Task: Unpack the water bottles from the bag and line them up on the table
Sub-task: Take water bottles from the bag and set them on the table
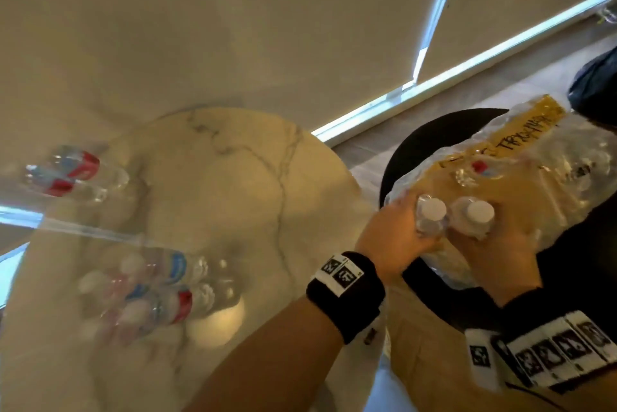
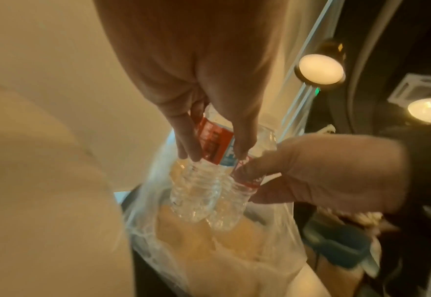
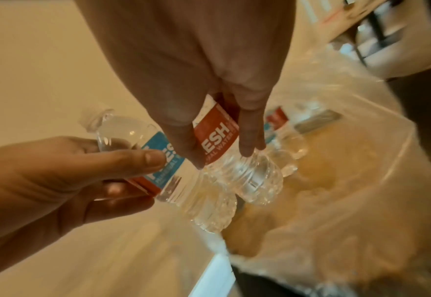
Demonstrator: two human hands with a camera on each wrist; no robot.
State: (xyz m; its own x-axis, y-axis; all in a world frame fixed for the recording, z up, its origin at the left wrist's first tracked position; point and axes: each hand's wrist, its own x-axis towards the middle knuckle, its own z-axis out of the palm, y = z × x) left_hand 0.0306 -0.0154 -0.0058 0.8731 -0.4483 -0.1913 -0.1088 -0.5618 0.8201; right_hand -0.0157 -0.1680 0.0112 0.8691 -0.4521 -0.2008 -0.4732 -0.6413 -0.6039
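A clear plastic bag (image 1: pixel 521 158) with yellow print lies open on a black stool. My left hand (image 1: pixel 410 234) grips one white-capped water bottle (image 1: pixel 430 216) at the bag's mouth. Beside it, my right hand (image 1: pixel 484 244) grips a second bottle (image 1: pixel 477 216). In the left wrist view my left hand (image 2: pixel 216 154) pinches its bottle (image 2: pixel 196 191) at the red and blue label. In the right wrist view my right hand (image 3: pixel 224 156) holds its bottle (image 3: pixel 249 180) the same way. A third bottle (image 3: pixel 285 138) lies deeper in the bag.
A round marble table (image 1: pixel 233 198) stands left of the black stool (image 1: pixel 420 141). Two bottles (image 1: pixel 70 174) stand at its far left, and several more (image 1: pixel 150 291) are grouped near its front edge. A dark bag (image 1: pixel 594 88) lies on the floor behind the stool.
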